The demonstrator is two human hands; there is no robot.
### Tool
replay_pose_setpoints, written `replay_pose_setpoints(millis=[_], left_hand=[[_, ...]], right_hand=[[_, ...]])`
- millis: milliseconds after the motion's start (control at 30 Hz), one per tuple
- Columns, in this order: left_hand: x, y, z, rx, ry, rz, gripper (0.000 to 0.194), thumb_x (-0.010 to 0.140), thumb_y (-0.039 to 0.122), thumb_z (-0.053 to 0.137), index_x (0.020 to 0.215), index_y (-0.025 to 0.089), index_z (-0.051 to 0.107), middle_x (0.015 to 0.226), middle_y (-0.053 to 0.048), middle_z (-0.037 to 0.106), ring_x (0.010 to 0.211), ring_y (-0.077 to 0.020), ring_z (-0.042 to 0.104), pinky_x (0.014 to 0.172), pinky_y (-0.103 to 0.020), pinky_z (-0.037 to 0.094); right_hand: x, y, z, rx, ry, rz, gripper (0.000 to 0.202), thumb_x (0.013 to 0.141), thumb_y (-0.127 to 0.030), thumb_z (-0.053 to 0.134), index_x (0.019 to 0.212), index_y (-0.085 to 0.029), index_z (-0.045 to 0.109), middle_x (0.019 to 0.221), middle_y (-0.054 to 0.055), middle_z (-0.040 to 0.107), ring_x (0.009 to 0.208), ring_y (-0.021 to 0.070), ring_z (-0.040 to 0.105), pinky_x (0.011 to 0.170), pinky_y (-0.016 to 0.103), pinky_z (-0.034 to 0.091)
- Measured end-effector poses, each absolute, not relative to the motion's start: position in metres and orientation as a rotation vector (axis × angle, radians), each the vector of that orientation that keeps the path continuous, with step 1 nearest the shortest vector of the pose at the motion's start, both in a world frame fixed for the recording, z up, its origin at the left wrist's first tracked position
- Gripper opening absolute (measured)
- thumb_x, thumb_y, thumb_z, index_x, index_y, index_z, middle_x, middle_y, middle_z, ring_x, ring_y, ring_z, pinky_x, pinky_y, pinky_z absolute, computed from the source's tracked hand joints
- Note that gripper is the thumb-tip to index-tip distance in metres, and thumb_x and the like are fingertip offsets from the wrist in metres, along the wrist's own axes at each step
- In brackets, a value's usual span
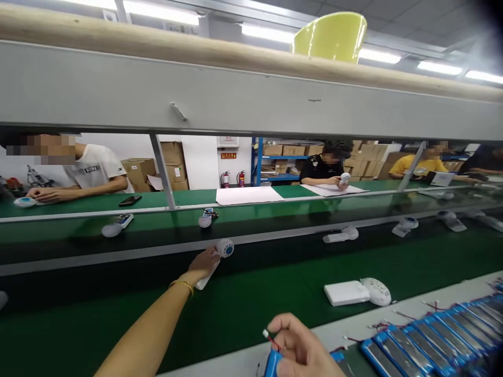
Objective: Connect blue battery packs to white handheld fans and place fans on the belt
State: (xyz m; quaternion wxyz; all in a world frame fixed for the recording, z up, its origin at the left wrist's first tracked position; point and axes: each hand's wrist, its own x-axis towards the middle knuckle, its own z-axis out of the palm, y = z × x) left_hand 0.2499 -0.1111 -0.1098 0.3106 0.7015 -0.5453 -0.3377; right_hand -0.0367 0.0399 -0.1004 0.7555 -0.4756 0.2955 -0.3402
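Observation:
My left hand [204, 263], with a gold bangle at the wrist, reaches out over the green conveyor belt and is closed on a white handheld fan [225, 248]. The fan's round head shows blue inside, and its pale handle sticks out below my fingers. Close to me, my right hand [301, 348] grips a blue battery pack [272, 363]. A short red and dark lead with a white plug rises from the pack beside my fingertips. Part of the pack is cut off by the lower picture edge. Another white handheld fan [348, 292] lies on the belt to the right.
Several blue battery packs [416, 348] lie in a row at lower right. More fan pieces [341, 235] lie further along the line. A grey shelf beam [236, 97] crosses overhead, with a yellow container [332, 39] on it. Co-workers sit at the far green bench [188, 196].

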Motion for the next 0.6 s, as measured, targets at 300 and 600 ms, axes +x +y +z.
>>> replay_pose_setpoints(millis=[300, 600], left_hand=[[0.164, 0.035, -0.070, 1.208, -1.047, -1.412, 0.041, 0.080, 0.047, 0.061, 0.107, 0.020, 0.049, 0.097, -0.005, 0.061, 0.082, -0.0147, 0.061, 0.073, -0.026, 0.049], [0.145, 0.082, -0.049, 0.838, -0.687, -1.510, 0.030, 0.079, 0.032, 0.068, 0.101, 0.016, 0.054, 0.096, -0.005, 0.061, 0.087, -0.0136, 0.060, 0.082, -0.026, 0.047]], right_hand=[[-0.013, 0.047, -0.064, -1.498, 0.787, -1.034, 0.024, 0.086, -0.040, 0.060, 0.098, -0.020, 0.055, 0.074, 0.000, 0.055, 0.062, 0.0122, 0.048, 0.054, 0.024, 0.038], [0.009, 0.074, -0.066, -1.939, 0.762, -1.170, 0.012, 0.089, -0.024, 0.054, 0.098, -0.022, 0.063, 0.102, 0.007, 0.059, 0.082, 0.0179, 0.057, 0.068, 0.029, 0.047]])
